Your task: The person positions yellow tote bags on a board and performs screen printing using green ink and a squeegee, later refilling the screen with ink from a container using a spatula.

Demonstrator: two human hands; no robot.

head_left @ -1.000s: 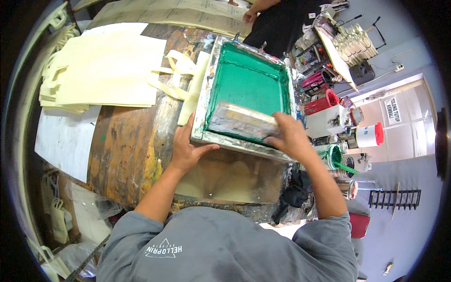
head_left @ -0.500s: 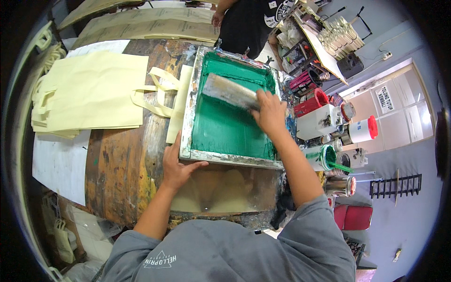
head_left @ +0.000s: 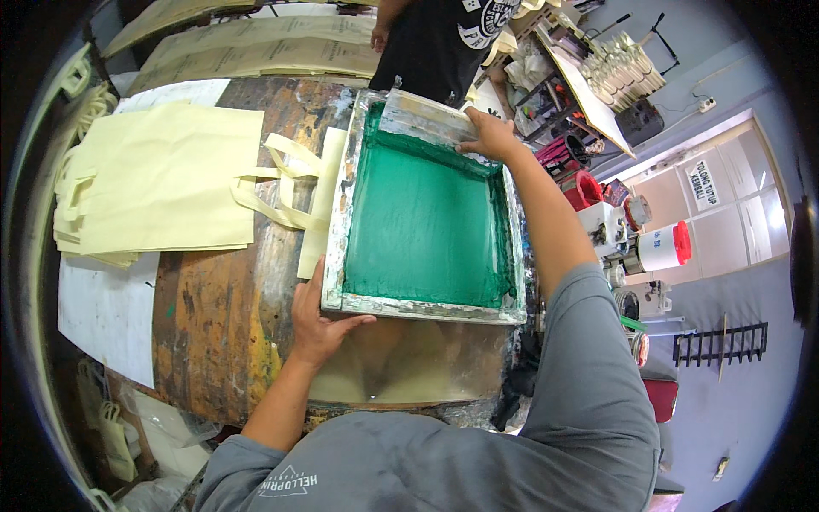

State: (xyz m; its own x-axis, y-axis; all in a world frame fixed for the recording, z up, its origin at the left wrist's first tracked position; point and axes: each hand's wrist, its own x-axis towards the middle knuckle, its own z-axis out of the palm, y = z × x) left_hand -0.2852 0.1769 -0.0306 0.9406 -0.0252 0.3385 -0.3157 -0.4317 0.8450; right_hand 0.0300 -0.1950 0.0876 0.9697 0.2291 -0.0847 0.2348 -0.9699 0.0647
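A wooden screen printing frame (head_left: 337,247) lies on the stained table, its mesh coated with green ink (head_left: 422,222). At its near left corner is my left hand (head_left: 317,328), fingers along the left side and thumb along the near edge, gripping the frame. My right hand (head_left: 493,136) is closed on the right end of a wide squeegee (head_left: 422,115), which rests tilted at the far end of the frame. Thicker green ink lies along the mesh just below the squeegee. From under the frame's left side sticks out a pale yellow tote bag (head_left: 317,218) with its handles (head_left: 286,171).
A stack of pale yellow bags (head_left: 171,179) lies on the table (head_left: 205,316) at left. Ink tubs, including a white one with a red lid (head_left: 664,247), stand at right. Another person (head_left: 435,51) stands beyond the table. More flat bags (head_left: 273,47) lie behind.
My right hand has pushed the squeegee away from me, from mid-mesh to the far end of the frame. The left hand stays at the corner. The other person has shifted slightly left.
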